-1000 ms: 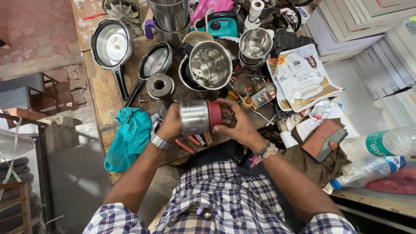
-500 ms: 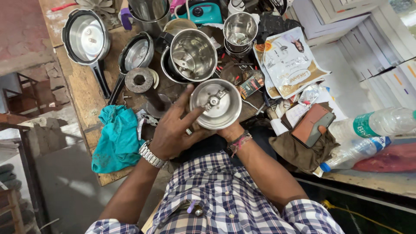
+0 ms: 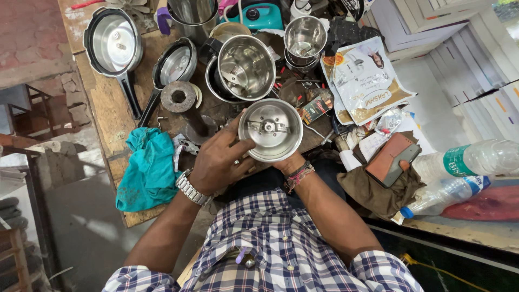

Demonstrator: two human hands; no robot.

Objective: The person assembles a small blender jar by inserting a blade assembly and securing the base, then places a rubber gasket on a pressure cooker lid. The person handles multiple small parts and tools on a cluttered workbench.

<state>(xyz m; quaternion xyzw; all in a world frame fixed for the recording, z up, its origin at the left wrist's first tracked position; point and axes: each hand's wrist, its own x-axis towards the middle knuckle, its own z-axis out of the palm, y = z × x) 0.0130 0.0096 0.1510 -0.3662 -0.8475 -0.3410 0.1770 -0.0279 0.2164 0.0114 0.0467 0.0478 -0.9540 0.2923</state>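
I hold a small steel mixer jar [image 3: 270, 128] with its open mouth turned up towards me, so the blade at its bottom shows. My left hand [image 3: 219, 162], with a metal watch at the wrist, grips the jar's left side. My right hand [image 3: 289, 162] is mostly hidden beneath the jar and supports it from below; only the wrist with thread bands shows. The jar hangs just above the near edge of the cluttered wooden workbench [image 3: 111, 124].
A larger steel jar [image 3: 246, 67] and another small jar [image 3: 304, 37] stand behind. Pan lids [image 3: 113, 40] lie at the left, a teal cloth [image 3: 148, 167] at the bench edge. Papers [image 3: 365, 81], a brown wallet with a phone [image 3: 392, 159] and plastic bottles [image 3: 476, 159] lie right.
The jar was held on its side a second ago; it has been turned so its mouth faces up. My hands shifted around it, the right one going under it.
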